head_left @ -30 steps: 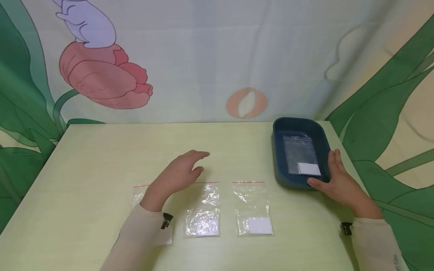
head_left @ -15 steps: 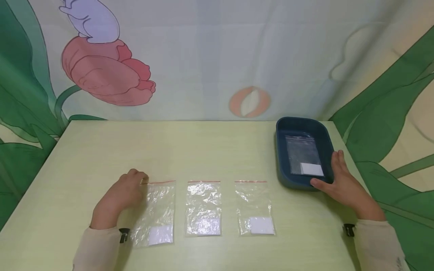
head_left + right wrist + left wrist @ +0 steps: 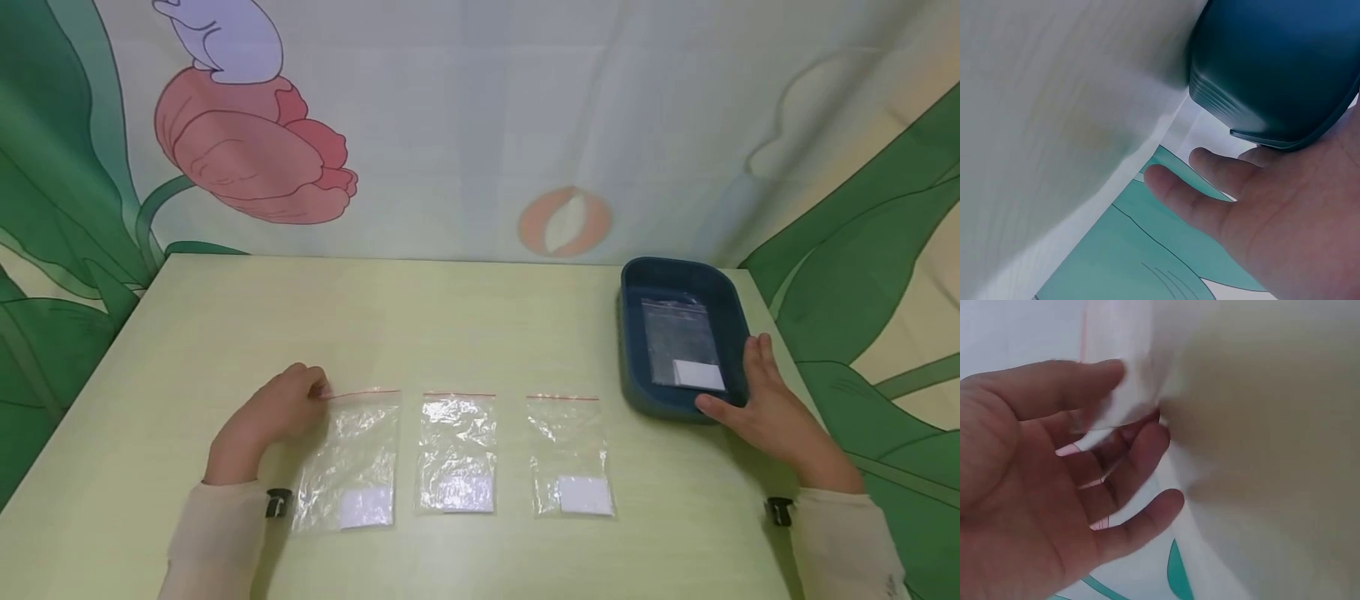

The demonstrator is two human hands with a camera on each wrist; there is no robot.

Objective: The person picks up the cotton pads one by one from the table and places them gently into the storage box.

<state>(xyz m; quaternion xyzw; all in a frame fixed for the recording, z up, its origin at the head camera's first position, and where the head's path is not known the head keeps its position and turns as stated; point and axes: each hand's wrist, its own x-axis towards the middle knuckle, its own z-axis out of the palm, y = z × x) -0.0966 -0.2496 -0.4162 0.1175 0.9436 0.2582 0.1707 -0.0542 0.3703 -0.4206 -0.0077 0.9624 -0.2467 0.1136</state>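
My left hand [image 3: 281,408] pinches the top left corner of a clear zip-lock bag [image 3: 356,442] with a red seal line. That corner is slightly raised, and a white card [image 3: 367,507] shows at the bag's bottom right. In the left wrist view, the bag's edge [image 3: 1119,375] passes between thumb and fingers. A second zip-lock bag [image 3: 456,446] and a third zip-lock bag [image 3: 566,442] lie flat to its right, each with a white card. My right hand [image 3: 772,412] rests against the right front rim of a dark blue tray [image 3: 633,367], fingers extended.
Inside the tray lies another zip-lock bag [image 3: 678,333] with a white card [image 3: 699,374]. The pale table [image 3: 450,321] ends at the back against a printed curtain [image 3: 420,125].
My left hand has moved left from above the bags to the leftmost bag and taken its top corner. My right hand stays on the tray; the head view has shifted slightly.
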